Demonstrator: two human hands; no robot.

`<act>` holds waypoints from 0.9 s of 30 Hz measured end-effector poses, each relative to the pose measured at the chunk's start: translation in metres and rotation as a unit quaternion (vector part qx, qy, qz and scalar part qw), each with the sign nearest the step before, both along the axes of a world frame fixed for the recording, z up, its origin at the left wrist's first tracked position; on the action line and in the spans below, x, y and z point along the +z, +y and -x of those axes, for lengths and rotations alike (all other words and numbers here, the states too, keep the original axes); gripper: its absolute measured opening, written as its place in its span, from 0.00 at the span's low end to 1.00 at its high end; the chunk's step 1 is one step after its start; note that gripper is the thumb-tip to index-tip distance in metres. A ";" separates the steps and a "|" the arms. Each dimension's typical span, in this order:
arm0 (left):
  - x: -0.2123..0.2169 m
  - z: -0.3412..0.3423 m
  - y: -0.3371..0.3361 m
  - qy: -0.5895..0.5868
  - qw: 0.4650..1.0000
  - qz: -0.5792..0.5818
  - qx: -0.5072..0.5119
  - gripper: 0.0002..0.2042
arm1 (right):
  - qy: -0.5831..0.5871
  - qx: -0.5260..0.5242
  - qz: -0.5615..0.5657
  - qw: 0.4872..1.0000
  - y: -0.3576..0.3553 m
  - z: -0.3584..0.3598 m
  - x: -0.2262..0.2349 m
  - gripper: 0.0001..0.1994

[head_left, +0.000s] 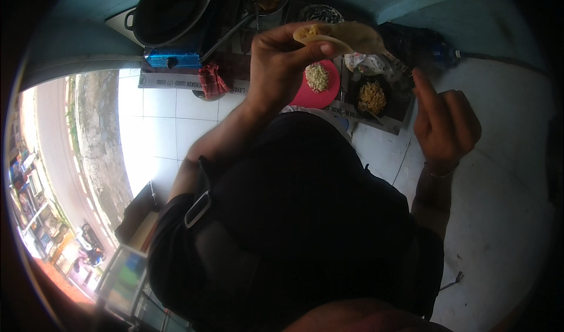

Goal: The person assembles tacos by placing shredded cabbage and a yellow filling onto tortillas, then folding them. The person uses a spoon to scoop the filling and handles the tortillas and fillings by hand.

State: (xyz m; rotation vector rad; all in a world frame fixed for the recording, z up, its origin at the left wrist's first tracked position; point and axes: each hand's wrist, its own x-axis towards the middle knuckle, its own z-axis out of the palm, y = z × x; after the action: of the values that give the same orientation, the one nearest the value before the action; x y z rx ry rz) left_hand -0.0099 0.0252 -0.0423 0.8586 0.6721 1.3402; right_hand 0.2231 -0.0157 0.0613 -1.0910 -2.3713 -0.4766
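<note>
My left hand (282, 56) is raised above the low work surface, its thumb and fingers closed round a folded pale dough wrapper (358, 36). Some yellowish filling (314, 31) shows at the wrapper's open left end. My right hand (445, 120) is lifted to the right, lower than the wrapper, with the index finger reaching toward it and the other fingers curled. A thin dark piece (399, 62) runs between the wrapper's right end and that fingertip; its kind is unclear. Beneath the wrapper, a pink plate (320, 99) carries a pale chopped or shredded food (317, 78).
A dark wok (173, 15) sits behind a blue stove front (170, 59) at far left. A pan (282, 9) holds orange-brown food. Noodle-like food (371, 97) lies beside a plastic bag (367, 63). A red checked cloth (213, 81) hangs near the surface's edge.
</note>
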 end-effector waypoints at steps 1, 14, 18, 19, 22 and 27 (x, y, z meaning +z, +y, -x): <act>-0.001 0.001 0.000 0.001 1.000 0.003 -0.006 0.13 | -0.003 -0.004 0.001 1.000 0.000 0.000 0.000 0.13; -0.007 -0.002 0.005 -0.113 0.992 0.029 -0.045 0.12 | -0.021 -0.044 -0.018 0.999 0.003 -0.008 0.009 0.10; -0.006 -0.003 0.006 -0.120 0.990 0.042 -0.052 0.12 | 0.009 -0.049 -0.011 0.999 0.005 -0.009 0.009 0.11; -0.006 -0.004 0.006 -0.157 0.985 0.043 -0.062 0.12 | 0.010 -0.037 -0.001 0.999 0.005 -0.009 0.009 0.11; -0.008 -0.010 0.010 -0.220 0.972 0.033 -0.074 0.12 | 0.024 -0.017 0.008 1.000 0.006 -0.006 0.006 0.10; -0.012 -0.012 0.012 -0.205 0.977 0.016 -0.061 0.12 | -0.009 -0.022 0.005 1.000 0.005 -0.007 0.008 0.11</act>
State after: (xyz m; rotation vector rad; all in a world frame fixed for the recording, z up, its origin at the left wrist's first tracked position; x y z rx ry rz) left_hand 0.0022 0.0373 -0.0538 0.5603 0.3121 1.3384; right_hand 0.2300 -0.0105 0.0692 -1.1500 -2.3720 -0.4929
